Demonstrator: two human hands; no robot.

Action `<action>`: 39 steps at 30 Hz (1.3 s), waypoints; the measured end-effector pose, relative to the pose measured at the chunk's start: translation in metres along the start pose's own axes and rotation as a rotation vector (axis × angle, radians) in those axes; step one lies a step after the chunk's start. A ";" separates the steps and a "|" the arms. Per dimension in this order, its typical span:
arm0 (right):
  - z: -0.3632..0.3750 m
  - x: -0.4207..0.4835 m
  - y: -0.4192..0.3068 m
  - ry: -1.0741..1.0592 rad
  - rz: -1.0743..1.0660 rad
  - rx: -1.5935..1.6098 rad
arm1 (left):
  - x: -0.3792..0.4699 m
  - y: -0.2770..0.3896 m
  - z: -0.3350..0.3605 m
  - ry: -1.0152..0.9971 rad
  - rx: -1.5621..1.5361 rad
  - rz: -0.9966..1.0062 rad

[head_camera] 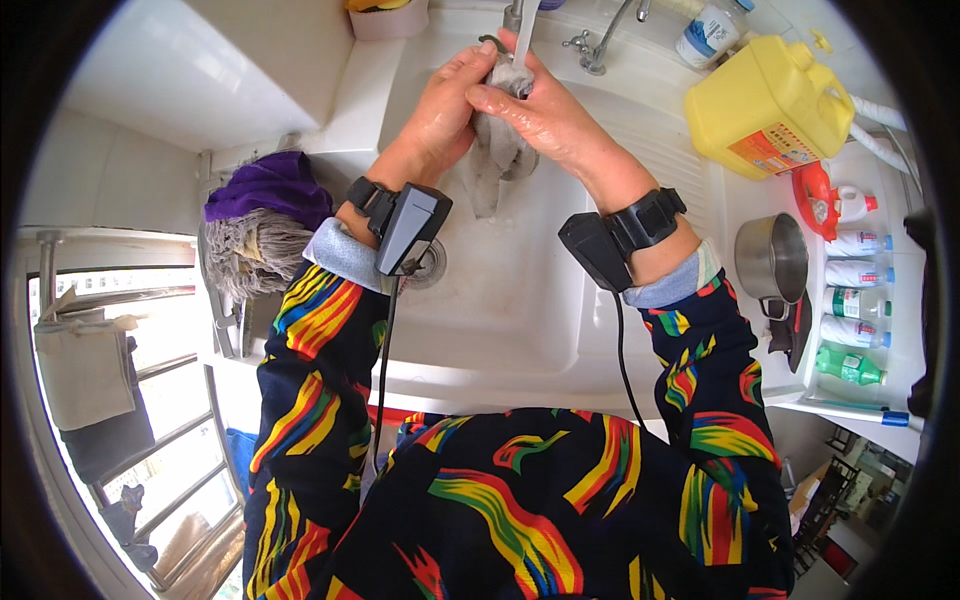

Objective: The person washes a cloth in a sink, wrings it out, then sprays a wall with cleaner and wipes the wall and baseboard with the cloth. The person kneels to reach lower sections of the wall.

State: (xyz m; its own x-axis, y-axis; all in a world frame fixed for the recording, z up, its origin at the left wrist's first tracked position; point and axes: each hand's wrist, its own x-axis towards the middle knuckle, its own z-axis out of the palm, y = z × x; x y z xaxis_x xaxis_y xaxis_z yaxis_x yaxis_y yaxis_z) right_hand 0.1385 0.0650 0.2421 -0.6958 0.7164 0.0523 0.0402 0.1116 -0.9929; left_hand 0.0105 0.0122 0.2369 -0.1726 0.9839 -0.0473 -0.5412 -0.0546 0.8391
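Water runs from the tap [513,16] in a stream [527,34] onto a wet grey cloth [496,154]. My left hand [448,101] grips the cloth from the left, its thumb along the top. From the other side my right hand [541,112] closes on the same cloth, with the thumb laid across it. Its lower folds hang over the basin of a white sink [487,330]. A small dark green piece [491,42] shows by the left fingertips; I cannot tell what it is. The drain [426,264] is partly hidden by the device on my left wrist.
At left are a grey string mop head [255,255] and a purple cloth [270,187]. A yellow plastic jug [750,105], a steel pot [772,255] and several bottles [859,302] stand on the right. A second tap [596,56] rises behind the washboard ridges.
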 end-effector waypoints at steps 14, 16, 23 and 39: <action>0.012 0.002 -0.007 0.326 0.260 0.795 | -0.036 -0.090 -0.029 -0.057 0.480 0.113; 0.025 -0.005 -0.012 0.357 0.298 0.941 | -0.037 -0.107 -0.034 0.063 0.583 0.117; 0.003 -0.021 0.017 0.482 0.124 0.991 | -0.018 -0.077 -0.045 0.199 -0.022 0.033; 0.016 -0.004 0.087 0.332 0.493 1.177 | -0.038 -0.053 -0.045 0.078 0.644 0.237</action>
State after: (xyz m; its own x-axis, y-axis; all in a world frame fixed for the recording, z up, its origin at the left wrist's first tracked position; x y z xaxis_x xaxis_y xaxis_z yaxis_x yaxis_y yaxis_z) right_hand 0.1329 0.0606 0.1536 -0.5733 0.6618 -0.4831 -0.5240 -0.7494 -0.4047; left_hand 0.0091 -0.0299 0.1699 -0.2979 0.9414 0.1582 0.1109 -0.1304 0.9852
